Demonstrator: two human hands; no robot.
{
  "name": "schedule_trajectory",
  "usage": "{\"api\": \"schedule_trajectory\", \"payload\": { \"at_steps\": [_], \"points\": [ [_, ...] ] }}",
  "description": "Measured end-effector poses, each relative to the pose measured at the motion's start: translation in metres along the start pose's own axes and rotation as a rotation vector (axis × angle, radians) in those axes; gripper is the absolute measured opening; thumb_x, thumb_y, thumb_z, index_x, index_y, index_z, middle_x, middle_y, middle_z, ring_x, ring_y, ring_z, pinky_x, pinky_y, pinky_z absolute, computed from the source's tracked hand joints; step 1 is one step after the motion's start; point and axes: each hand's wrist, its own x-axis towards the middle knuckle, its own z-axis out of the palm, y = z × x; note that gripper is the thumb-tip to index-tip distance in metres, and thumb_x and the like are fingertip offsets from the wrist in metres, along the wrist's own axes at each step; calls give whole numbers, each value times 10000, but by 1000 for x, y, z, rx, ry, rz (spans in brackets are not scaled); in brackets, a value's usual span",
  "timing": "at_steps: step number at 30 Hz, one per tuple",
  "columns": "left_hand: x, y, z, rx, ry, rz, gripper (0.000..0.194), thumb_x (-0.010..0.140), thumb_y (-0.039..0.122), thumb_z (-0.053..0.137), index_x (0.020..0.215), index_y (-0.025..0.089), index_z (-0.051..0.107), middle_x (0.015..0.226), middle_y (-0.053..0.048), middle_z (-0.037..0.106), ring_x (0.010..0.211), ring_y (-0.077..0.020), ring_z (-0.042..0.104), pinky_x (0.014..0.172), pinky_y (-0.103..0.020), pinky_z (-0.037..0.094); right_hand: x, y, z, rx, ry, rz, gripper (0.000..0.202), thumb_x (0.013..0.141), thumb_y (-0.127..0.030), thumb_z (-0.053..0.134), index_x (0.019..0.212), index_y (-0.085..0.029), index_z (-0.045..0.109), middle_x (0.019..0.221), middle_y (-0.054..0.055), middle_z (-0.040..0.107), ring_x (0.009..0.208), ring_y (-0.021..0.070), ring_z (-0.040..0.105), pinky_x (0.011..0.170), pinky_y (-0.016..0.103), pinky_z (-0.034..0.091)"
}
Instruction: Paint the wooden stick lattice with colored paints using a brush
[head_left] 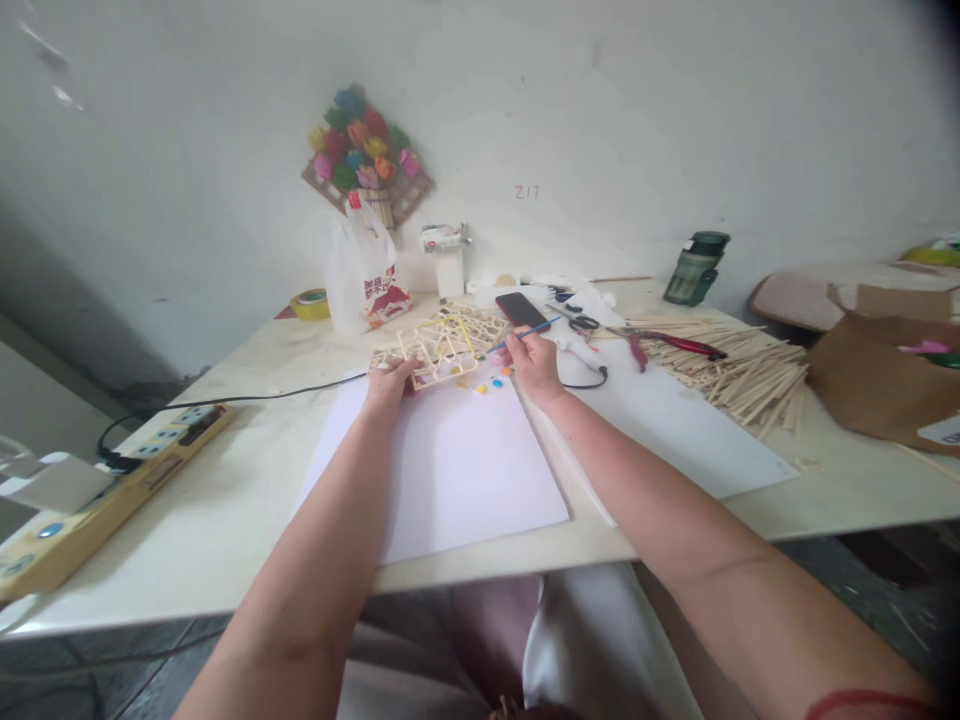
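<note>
My left hand grips the near left corner of a pale wooden stick lattice frame and holds it tilted above white paper. Yellow colour shows along the lattice's far and right edges. In my right hand is a thin blue paintbrush, its tip pointing left at the frame's right side. Whether the tip touches the wood I cannot tell. Small dabs of blue paint and yellow paint lie on the paper just below the frame. Behind it rest more stick lattice pieces.
A phone, scissors, red-handled pliers and a white glue gun lie behind my right hand. Loose wooden sticks spread at right by a brown paper bag. A power strip sits left, its cable crossing the table.
</note>
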Motion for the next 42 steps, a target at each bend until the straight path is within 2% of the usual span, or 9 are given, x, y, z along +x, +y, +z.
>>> {"api": "schedule_trajectory", "payload": {
  "at_steps": [11,24,29,33,42],
  "points": [
    [2,-3,-1,3,-9,23,362,609,497,709,678,142,688,461,-11,560,399,-97,420,438,-244,305,0,-1,-4,-67,-23,-73,385,860,-569,459,753,-213,554,583,16,651,502,146,607,563,281,502],
    [-1,0,1,-7,4,11,325,613,462,697,675,144,687,464,-12,555,410,-104,421,445,-249,302,3,0,-6,-44,-15,-56,461,832,-652,449,739,-214,558,592,16,655,516,145,612,560,275,502],
    [0,0,0,-5,5,5,325,602,463,705,662,144,682,463,-15,560,407,-104,431,442,-244,309,2,0,-5,-36,-27,-37,441,822,-637,476,740,-211,554,585,11,654,505,142,609,549,271,498],
    [0,1,1,-17,11,-14,328,604,465,703,678,146,684,460,-12,559,403,-105,431,444,-245,314,3,-1,-6,-30,44,-24,427,819,-626,491,729,-212,546,565,3,645,472,132,583,530,265,484],
    [0,0,0,-27,8,-7,365,610,489,715,703,137,685,481,-9,552,416,-101,425,447,-247,305,8,2,-8,109,185,110,382,838,-571,496,688,-220,510,481,-41,570,369,89,467,404,219,394]
  ]
}}
